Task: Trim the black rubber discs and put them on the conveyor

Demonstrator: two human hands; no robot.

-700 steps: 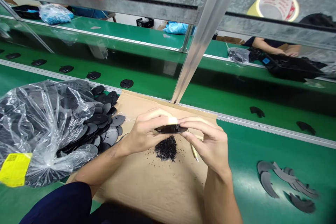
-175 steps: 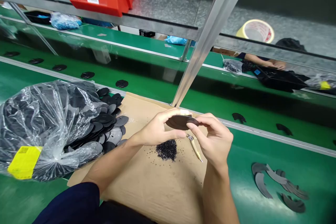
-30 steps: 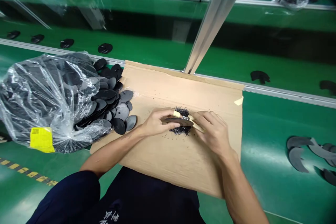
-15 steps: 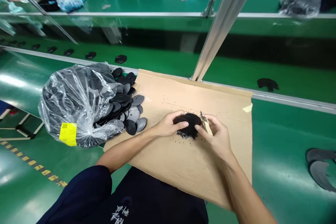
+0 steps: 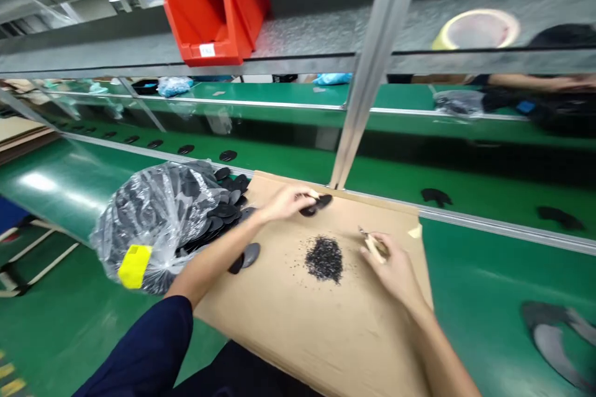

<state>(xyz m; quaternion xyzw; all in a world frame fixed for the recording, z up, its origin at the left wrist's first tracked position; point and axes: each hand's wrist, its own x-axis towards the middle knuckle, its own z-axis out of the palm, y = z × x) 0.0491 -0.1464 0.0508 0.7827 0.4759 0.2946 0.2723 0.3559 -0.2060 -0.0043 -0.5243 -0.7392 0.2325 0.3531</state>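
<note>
My left hand (image 5: 286,201) pinches a black oval plastic disc (image 5: 317,203) by its edge at the far side of a cardboard sheet (image 5: 302,329). My right hand (image 5: 388,260) holds a small cream-handled tool with a metal tip (image 5: 371,243) in its fingers, well apart from the disc. Between the hands, a heap of black granules (image 5: 323,258) lies on the cardboard, with specks scattered around it. Below my left forearm, two loose black discs (image 5: 246,257) rest near a clear plastic bag of discs (image 5: 158,223) with a yellow label (image 5: 134,267).
A green conveyor belt (image 5: 484,279) carries grey cut pieces (image 5: 552,338) at the right. An aluminium upright (image 5: 363,99) rises behind the cardboard. Black pieces lie on a belt beyond. Above hang a red bin (image 5: 209,12) and a tape roll (image 5: 475,30); a co-worker's arm (image 5: 535,82) shows far right.
My hands have separated: the left has carried the disc to the cardboard's far edge, and the right has drawn back with the tool. The view has swung, showing more of the shelf above.
</note>
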